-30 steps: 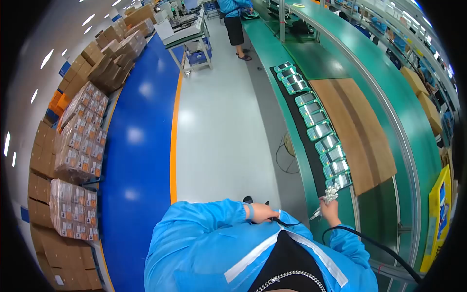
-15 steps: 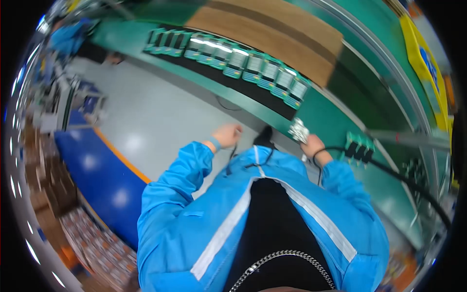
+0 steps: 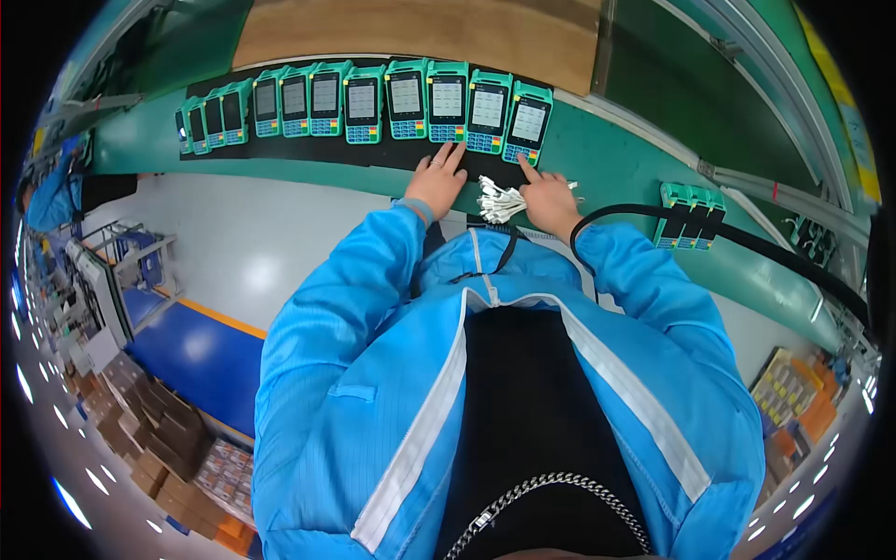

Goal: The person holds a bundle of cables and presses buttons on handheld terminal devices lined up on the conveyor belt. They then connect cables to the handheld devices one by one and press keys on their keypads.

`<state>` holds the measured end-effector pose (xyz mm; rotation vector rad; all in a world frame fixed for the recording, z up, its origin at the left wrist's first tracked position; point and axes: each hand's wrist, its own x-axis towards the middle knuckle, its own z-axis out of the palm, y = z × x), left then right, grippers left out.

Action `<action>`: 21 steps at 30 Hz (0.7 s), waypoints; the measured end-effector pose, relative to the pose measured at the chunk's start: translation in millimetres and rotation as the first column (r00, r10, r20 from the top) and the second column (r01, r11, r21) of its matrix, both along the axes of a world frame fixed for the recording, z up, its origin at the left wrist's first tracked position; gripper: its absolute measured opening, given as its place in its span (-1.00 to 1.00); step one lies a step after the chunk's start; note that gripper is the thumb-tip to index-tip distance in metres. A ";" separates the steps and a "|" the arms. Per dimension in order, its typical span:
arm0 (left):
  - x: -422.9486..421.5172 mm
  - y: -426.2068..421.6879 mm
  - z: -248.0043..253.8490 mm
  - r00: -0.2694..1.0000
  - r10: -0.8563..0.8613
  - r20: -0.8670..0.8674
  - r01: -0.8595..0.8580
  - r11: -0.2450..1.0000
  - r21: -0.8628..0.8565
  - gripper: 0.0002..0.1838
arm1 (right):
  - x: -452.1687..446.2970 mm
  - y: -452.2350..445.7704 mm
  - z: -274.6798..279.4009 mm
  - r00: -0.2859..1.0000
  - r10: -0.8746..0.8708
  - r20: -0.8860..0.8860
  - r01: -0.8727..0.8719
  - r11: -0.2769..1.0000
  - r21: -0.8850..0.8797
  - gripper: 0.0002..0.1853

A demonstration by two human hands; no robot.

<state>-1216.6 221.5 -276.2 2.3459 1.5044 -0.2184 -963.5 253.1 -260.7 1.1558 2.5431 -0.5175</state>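
Observation:
A row of green handheld terminals [image 3: 363, 98] stands on a black mat [image 3: 392, 154], most with lit screens. My left hand [image 3: 437, 184] is at the mat's front edge, empty, two fingers stretched to the lower edge of a terminal [image 3: 448, 93] third from the right. Beside it, my right hand [image 3: 551, 201] has its index finger on the keypad of the rightmost terminal [image 3: 529, 121]. A bundle of white connectors [image 3: 499, 201] fans out leftward from under that hand, its other fingers curled and partly hidden. A black cable [image 3: 747, 241] runs rightward from near the right wrist.
More green terminals [image 3: 689, 215] stand in a group on the green bench [image 3: 597, 154] at the right. Brown cardboard [image 3: 420, 33] lies behind the row. At the far left is a co-worker in blue [image 3: 54, 198]. Metal rails [image 3: 775, 201] cross the bench at the right.
The view has turned to face the bench. My left hand has moved from near my body to the terminals. My right hand has come up beside it with the white bundle.

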 end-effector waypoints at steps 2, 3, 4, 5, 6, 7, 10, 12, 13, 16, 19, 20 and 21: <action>-8.7 6.6 -5.0 1.000 -0.028 0.004 0.028 1.000 -0.012 -0.67 | -1.0 -1.6 -3.6 0.998 -0.041 0.043 0.043 0.997 -0.057 -0.89; -13.9 11.9 -5.4 0.999 -0.044 0.003 0.044 0.999 -0.013 -0.66 | 0.3 -4.1 -5.2 0.997 -0.006 0.075 0.008 1.000 -0.018 -0.86; -19.6 15.0 -5.0 0.997 -0.075 -0.002 0.075 0.996 -0.053 -0.63 | 1.7 -5.9 -6.9 0.994 0.026 0.109 -0.028 0.999 0.023 -0.82; -24.7 18.4 -6.3 0.995 -0.097 0.003 0.097 0.994 -0.058 -0.63 | 3.0 -9.9 -7.9 0.997 0.006 0.080 -0.011 0.998 0.063 -0.83; -28.7 19.4 -7.1 0.994 -0.103 0.027 0.104 0.993 -0.051 -0.66 | 3.1 -13.8 -9.4 0.996 -0.008 0.086 0.003 0.999 0.055 -0.83; -32.0 19.6 -7.2 0.993 -0.104 0.050 0.106 0.993 -0.042 -0.69 | 2.8 -16.2 -10.4 0.996 -0.030 0.084 0.025 0.998 0.054 -0.83; -39.1 24.1 -7.3 0.986 -0.141 0.084 0.144 0.989 -0.040 -0.68 | -0.8 -16.4 -13.8 0.998 -0.063 0.024 0.060 0.992 0.112 -0.83; -42.3 24.8 -8.0 0.985 -0.151 0.080 0.154 0.988 -0.027 -0.69 | -8.2 -15.1 -10.2 0.987 -0.131 0.092 0.133 0.991 -0.020 -0.88; -43.7 25.7 -8.5 0.983 -0.163 0.085 0.165 0.986 -0.021 -0.69 | -11.1 -14.8 -9.5 0.987 -0.129 0.093 0.132 0.991 -0.020 -0.88; -46.5 28.3 -8.8 0.979 -0.182 0.088 0.184 0.983 -0.012 -0.69 | -17.7 -14.4 -8.4 0.980 -0.165 0.109 0.167 0.986 -0.011 -0.88; -49.0 27.2 -12.5 0.980 -0.173 0.101 0.174 0.985 -0.006 -0.69 | -25.8 -10.8 -1.8 0.980 -0.183 0.081 0.186 0.982 -0.027 -0.88; -48.8 25.7 -13.7 0.981 -0.158 0.112 0.159 0.987 -0.004 -0.69 | -30.0 -6.7 5.5 0.992 -0.098 0.074 0.101 0.994 -0.031 -0.85; -47.5 25.0 -10.1 0.982 -0.153 0.114 0.155 0.988 -0.006 -0.69 | -34.8 -3.5 11.5 0.998 -0.013 0.065 0.016 0.999 -0.036 -0.82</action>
